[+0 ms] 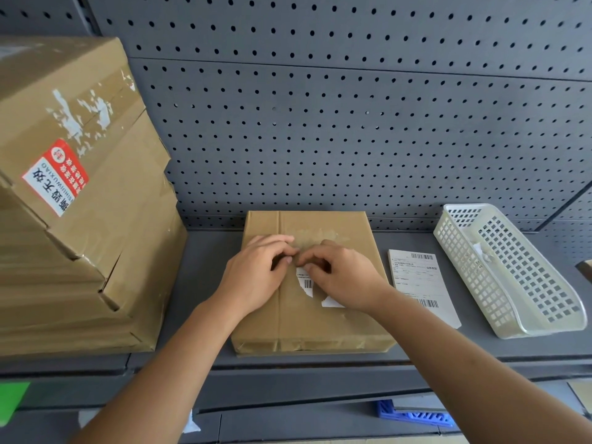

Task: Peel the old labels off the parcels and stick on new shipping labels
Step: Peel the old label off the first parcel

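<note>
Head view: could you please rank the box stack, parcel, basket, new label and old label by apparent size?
1. Box stack, though nearest the camera.
2. Parcel and basket, too close to rank.
3. New label.
4. Old label, a torn scrap.

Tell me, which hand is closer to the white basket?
The right hand. It picks at the label on the parcel, on the side toward the basket; the left hand sits beyond it, farther away.
</note>
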A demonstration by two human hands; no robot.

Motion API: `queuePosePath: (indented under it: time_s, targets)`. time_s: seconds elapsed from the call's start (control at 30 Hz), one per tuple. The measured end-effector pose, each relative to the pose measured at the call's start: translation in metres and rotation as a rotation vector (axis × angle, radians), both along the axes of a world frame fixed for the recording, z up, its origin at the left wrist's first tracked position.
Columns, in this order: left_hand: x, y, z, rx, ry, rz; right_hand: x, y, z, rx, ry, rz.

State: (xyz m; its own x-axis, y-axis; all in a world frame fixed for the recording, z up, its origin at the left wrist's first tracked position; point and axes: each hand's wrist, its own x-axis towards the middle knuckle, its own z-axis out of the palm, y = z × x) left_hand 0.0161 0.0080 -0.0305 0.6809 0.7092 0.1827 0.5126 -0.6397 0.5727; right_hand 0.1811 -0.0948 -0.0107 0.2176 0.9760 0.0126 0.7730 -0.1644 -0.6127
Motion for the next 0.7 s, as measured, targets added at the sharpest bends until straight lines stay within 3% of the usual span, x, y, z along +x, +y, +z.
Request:
queuePosePath:
  time_s: [0.3,0.4,0.57,0.7]
  targets:
    - [-0.001,-0.001,0.001,-0.009,-0.008,-0.002,-0.007,0.013,0.003,0.059,-0.418,0.177]
    - [-0.001,-0.002,0.001,-0.004,-0.006,-0.002,-0.006,0.013,0.004,-0.008,-0.427,0.208]
    - [-0.001,0.000,0.000,-0.015,-0.019,-0.001,-0.001,0.008,0.010,0.030,-0.261,0.173]
    - [-0.001,0.000,0.000,-0.010,-0.010,-0.009,-0.007,0.010,0.004,0.069,-0.417,0.200]
